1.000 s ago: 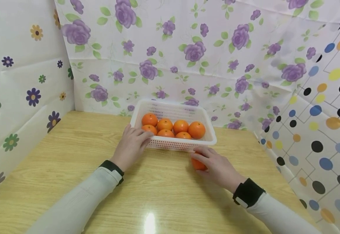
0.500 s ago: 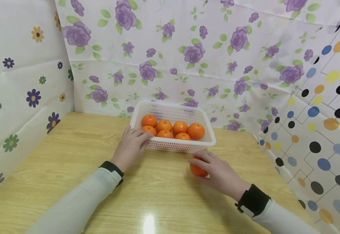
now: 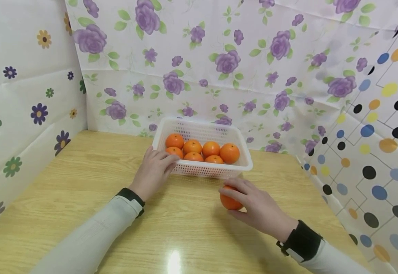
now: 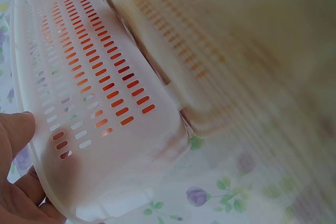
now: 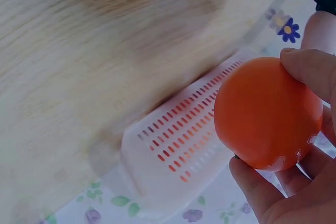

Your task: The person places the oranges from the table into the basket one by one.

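A white plastic basket (image 3: pixel 202 169) with slotted walls stands at the back of the table, holding several tangerines (image 3: pixel 211 148). At its front left corner my left hand (image 3: pixel 153 170) grips the rim; the left wrist view shows the thumb (image 4: pixel 18 129) on one side of the basket wall (image 4: pixel 136 156) and fingers on the other. In front of the basket's right end, my right hand (image 3: pixel 262 207) holds one tangerine (image 3: pixel 229 201) between thumb and fingers. From the right wrist, this tangerine (image 5: pixel 268 114) appears apart from the basket (image 5: pixel 178 140). Whether it touches the table is unclear.
The wooden table (image 3: pixel 171 228) extends toward me from the basket. A rose-patterned sheet (image 3: pixel 199 76) hangs behind it. A flower-print sheet (image 3: pixel 27 95) stands at the left and a dotted sheet (image 3: pixel 384 160) at the right.
My right hand has drawn slightly toward me with the tangerine, away from the basket's front wall. My left hand stays on the rim, and the basket keeps its place.
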`<state>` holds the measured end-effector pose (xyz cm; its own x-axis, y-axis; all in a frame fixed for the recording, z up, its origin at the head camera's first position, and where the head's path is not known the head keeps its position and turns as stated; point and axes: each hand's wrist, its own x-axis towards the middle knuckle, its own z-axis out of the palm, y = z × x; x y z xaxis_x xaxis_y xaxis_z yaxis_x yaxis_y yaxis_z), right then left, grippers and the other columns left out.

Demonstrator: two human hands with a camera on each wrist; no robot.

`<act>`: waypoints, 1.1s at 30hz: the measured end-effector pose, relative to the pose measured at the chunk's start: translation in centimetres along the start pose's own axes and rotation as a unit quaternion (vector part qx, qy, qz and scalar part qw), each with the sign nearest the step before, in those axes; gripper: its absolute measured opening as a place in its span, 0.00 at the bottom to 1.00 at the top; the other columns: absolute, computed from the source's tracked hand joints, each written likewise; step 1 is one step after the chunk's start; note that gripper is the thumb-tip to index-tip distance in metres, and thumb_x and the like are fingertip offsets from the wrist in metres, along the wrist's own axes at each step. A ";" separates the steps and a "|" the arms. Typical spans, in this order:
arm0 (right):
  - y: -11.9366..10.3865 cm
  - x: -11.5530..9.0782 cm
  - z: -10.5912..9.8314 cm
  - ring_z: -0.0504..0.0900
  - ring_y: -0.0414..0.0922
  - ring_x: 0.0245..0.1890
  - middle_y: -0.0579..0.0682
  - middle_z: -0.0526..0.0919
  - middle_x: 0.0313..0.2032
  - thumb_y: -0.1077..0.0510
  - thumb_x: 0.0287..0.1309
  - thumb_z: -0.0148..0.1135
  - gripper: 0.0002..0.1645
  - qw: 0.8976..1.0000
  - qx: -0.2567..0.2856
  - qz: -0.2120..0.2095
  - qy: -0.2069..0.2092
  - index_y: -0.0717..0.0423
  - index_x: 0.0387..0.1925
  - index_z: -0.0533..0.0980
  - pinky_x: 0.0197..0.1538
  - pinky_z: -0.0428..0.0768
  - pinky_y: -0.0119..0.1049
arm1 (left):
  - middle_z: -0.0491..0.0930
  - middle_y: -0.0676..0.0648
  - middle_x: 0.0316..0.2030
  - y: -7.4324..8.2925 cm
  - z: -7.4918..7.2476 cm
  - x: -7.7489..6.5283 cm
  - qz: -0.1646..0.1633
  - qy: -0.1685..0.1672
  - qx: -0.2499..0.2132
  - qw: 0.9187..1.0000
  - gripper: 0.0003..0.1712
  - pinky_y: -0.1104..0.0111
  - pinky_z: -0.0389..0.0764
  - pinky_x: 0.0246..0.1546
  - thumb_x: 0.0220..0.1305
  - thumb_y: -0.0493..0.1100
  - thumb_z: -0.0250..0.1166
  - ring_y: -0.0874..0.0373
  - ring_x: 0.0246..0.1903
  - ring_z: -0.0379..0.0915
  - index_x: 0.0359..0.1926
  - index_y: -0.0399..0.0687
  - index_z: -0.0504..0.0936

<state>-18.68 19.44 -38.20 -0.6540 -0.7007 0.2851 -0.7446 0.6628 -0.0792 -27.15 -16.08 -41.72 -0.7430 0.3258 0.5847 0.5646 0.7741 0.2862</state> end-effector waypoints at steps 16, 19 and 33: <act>-0.5 1.0 -2.1 0.79 0.52 0.68 0.50 0.75 0.73 0.57 0.54 0.90 0.46 0.998 -0.017 -0.031 0.049 0.42 0.74 0.79 0.61 0.89 0.50 | 0.89 0.46 0.51 -0.1 0.0 0.1 0.000 0.000 -0.001 1.000 0.12 0.35 0.52 0.82 0.78 0.43 0.72 0.42 0.56 0.82 0.58 0.52 0.91; -0.4 1.4 -2.7 0.79 0.52 0.67 0.51 0.75 0.73 0.56 0.55 0.90 0.46 0.998 -0.020 -0.026 0.061 0.41 0.74 0.78 0.62 0.88 0.50 | 0.89 0.46 0.50 0.0 -0.1 0.1 0.002 0.002 -0.001 1.000 0.12 0.35 0.52 0.82 0.78 0.43 0.72 0.42 0.56 0.82 0.58 0.52 0.91; 1.3 4.3 -4.5 0.81 0.58 0.65 0.56 0.77 0.71 0.58 0.57 0.88 0.40 0.994 -0.028 -0.035 0.100 0.51 0.70 0.81 0.60 0.89 0.54 | 0.89 0.46 0.49 -0.1 0.0 0.0 0.005 0.006 -0.003 1.000 0.11 0.35 0.53 0.82 0.77 0.42 0.73 0.42 0.55 0.82 0.57 0.51 0.91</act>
<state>-21.89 18.51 -32.76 -0.5575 -0.6828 0.4723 -0.7751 0.6319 -0.0013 -27.23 -16.14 -41.74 -0.7323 0.3272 0.5972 0.5748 0.7673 0.2844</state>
